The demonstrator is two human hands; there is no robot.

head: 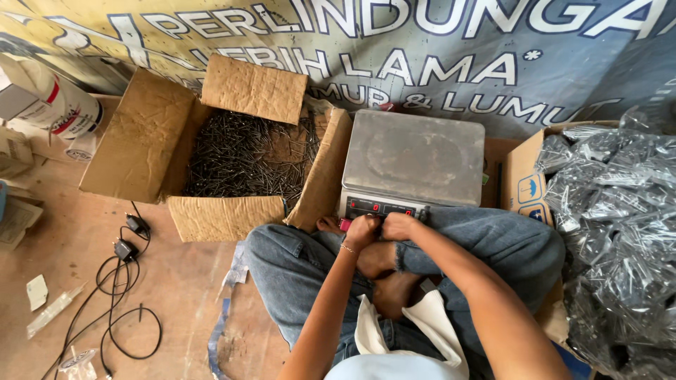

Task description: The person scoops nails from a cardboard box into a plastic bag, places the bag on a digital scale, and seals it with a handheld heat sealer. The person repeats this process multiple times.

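Note:
I sit cross-legged on the floor in blue jeans. My left hand (362, 230) and my right hand (398, 225) are side by side with fingers curled, just below the front panel of a grey digital scale (412, 156). What the fingers pinch is hidden; I cannot tell if they hold anything. The scale's metal platform is bare. To its left stands an open cardboard box (141, 134) holding a heap of dark nails (243, 155).
At the right, a cardboard box (524, 183) overflows with clear plastic bags of nails (620, 225). Black cables with plugs (123, 281) lie on the brown floor at the left. A white bucket (67, 109) lies at the far left. A printed tarp hangs behind.

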